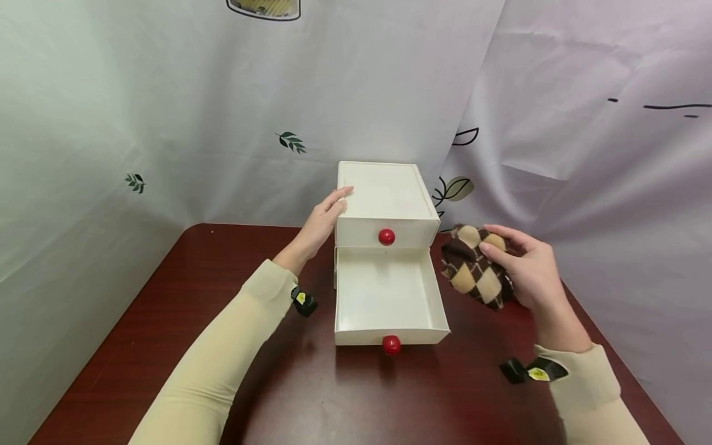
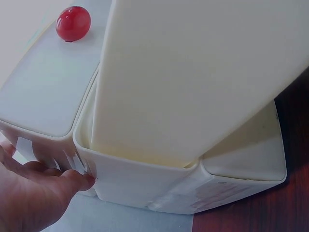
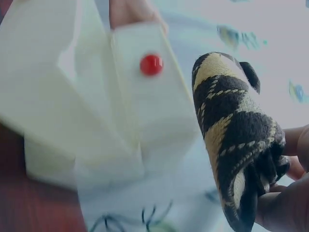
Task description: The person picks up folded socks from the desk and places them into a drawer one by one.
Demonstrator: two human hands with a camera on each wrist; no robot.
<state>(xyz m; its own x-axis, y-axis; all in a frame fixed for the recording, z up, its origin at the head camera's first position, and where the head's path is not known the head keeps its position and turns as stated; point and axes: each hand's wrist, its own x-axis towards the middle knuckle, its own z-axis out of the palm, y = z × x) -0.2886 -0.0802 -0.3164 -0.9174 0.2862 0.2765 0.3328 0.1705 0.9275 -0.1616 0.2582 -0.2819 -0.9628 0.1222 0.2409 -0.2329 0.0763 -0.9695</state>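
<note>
Head view: a white two-drawer cabinet [image 1: 385,204] stands toward the back of a dark red table [image 1: 183,321], and all positions below are given relative to it. Its lower drawer [image 1: 389,296] is pulled fully forward and lies open toward the person, with a red knob [image 1: 391,344] on its front; the upper drawer remains closed behind its own red knob [image 1: 386,236]. The left hand [image 1: 322,222] rests against the cabinet's upper left edge with fingers extended and flat, bracing rather than gripping; the left wrist view shows fingertips [image 2: 79,180] pressed to a corner of the casing. The right hand [image 1: 525,272] is just to the right of the cabinet, beside the open drawer, with fingers and thumb curled round a rolled brown-and-cream argyle sock bundle [image 1: 475,269].

Possible faults, as judgements. The drawer appears extended to its limit, so a downward knock from the bundle or wrist could tip it or pull it off its runners. The cabinet looks light; should the flat left hand slip, it may slide backward along the table. The roll is held at one end only in the right wrist view [image 3: 236,140], so it could loosen and unroll, or catch the drawer's right wall and fall onto the table.
</note>
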